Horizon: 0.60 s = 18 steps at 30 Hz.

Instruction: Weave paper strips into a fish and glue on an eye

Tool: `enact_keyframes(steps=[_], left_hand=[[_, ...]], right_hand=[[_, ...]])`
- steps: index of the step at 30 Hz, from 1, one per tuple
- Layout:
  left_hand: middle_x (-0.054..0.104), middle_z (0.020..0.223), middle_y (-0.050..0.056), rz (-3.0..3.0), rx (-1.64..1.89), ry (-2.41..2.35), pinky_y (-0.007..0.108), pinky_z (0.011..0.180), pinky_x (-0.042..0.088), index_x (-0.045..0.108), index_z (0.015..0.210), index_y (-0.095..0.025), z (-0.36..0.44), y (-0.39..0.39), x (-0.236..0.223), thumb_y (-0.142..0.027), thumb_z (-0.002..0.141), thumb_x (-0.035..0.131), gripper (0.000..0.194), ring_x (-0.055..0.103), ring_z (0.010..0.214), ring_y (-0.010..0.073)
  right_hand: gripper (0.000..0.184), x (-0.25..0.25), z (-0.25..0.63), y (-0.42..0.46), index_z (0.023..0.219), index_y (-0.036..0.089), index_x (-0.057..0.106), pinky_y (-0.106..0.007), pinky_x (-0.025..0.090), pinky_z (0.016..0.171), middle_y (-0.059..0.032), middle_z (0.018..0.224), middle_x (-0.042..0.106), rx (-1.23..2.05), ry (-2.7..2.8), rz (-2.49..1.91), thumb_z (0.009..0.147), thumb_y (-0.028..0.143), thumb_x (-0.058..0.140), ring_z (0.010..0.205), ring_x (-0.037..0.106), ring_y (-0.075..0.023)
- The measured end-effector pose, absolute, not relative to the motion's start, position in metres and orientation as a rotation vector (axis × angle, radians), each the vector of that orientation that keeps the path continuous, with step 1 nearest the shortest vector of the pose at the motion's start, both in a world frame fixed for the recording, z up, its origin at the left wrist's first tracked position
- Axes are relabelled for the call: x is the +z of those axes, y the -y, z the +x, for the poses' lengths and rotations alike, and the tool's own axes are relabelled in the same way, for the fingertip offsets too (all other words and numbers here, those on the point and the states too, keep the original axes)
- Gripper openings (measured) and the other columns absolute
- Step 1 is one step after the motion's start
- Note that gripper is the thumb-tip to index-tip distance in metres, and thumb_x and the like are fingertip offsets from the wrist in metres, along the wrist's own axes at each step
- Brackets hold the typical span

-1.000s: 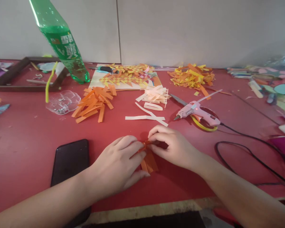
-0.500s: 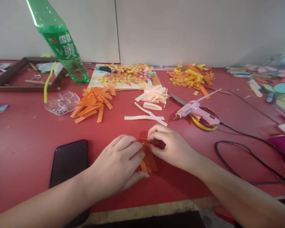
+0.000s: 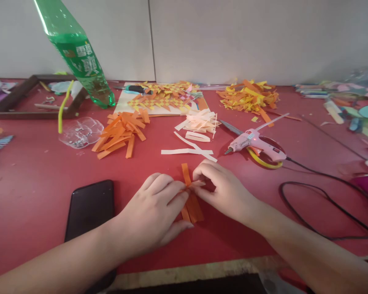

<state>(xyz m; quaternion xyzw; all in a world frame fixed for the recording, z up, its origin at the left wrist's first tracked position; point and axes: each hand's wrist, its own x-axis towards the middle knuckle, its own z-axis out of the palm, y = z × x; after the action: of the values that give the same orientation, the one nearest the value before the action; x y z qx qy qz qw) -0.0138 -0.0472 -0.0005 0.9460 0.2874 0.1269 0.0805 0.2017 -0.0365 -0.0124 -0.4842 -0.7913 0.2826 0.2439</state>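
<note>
Several orange paper strips [image 3: 194, 209] lie side by side under my hands at the front of the table. My left hand [image 3: 159, 206] is closed on their upper part, its fingertips pressing near the crossing point. From the right, my right hand [image 3: 222, 185] pinches a pale paper strip [image 3: 198, 184] that lies across the orange ones; its far part is hidden by the fingers. One orange strip [image 3: 186, 173] sticks up away from me between the two hands. White strips [image 3: 187, 151] lie just beyond, next to a pile of pale strips [image 3: 200, 120].
A pink glue gun [image 3: 257, 145] rests on scissors [image 3: 271, 164] at right, its black cord [image 3: 322, 183] looping forward. A phone [image 3: 90, 208] lies left of my hands. Behind are orange strips [image 3: 122, 132], a woven paper piece [image 3: 159, 102], a green bottle [image 3: 79, 57] and a wooden frame [image 3: 30, 114].
One orange strip now points away from me between my hands, where it was folded down before. My right hand has shifted slightly right. My left hand stays in place.
</note>
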Motion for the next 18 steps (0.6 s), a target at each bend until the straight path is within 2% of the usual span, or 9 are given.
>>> enact_keyframes(steps=[7, 12, 18], left_hand=[[0.067, 0.110, 0.011, 2.847, 0.341, -0.877, 0.045, 0.088, 0.045, 0.067, 0.108, -0.011, -0.0137, 0.0478, -0.0024, -0.039, 0.091, 0.055, 0.035, 0.052, 0.097, 0.0280], [0.066, 0.117, 0.010, 2.890, 0.392, -0.918, 0.044, 0.089, 0.042, 0.066, 0.109, -0.013, -0.0143, 0.0486, -0.0046, -0.040, 0.091, 0.054, 0.035, 0.050, 0.101, 0.0280], [0.070, 0.111, 0.008, 2.897, 0.392, -0.910, 0.046, 0.088, 0.040, 0.066, 0.111, -0.012, -0.0155, 0.0507, -0.0034, -0.042, 0.091, 0.055, 0.038, 0.048, 0.101, 0.0297]], right_hand=[[0.014, -0.0122, 0.2030, 0.0330, 0.080, 0.019, 0.055, -0.022, 0.042, 0.060, 0.0007, 0.081, 0.054, 0.748, 2.170, -1.312, 0.084, 0.006, 0.058, 0.068, 0.052, -0.0095], [0.012, -0.0151, 0.2018, 0.0320, 0.080, 0.019, 0.056, -0.022, 0.042, 0.061, 0.0009, 0.079, 0.053, 0.677, 2.187, -1.294, 0.086, 0.009, 0.060, 0.068, 0.052, -0.0099], [0.011, -0.0154, 0.2009, 0.0319, 0.079, 0.019, 0.055, -0.023, 0.042, 0.060, 0.0004, 0.079, 0.053, 0.670, 2.191, -1.311, 0.088, 0.015, 0.061, 0.067, 0.052, -0.0103]])
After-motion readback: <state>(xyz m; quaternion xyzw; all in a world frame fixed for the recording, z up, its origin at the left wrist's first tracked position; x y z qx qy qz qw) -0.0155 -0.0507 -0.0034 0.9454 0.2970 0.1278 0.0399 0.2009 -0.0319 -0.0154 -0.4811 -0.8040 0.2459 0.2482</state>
